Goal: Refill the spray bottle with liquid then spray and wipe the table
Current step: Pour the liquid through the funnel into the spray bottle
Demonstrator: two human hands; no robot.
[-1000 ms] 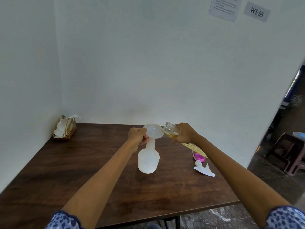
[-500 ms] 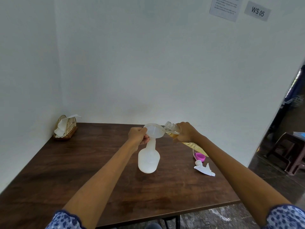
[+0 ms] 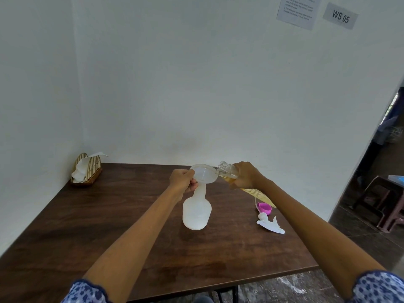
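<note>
Tilting the refill bottle with our right hand, we bring its mouth to the funnel that our left hand pinches atop the upright spray bottle, mid-table.

I read "WS 05" in dark capitals on a small grey sign fixed high on the back wall. Just left of it hangs a white printed sheet; its lines are too small to read. I can read no other text.
</note>
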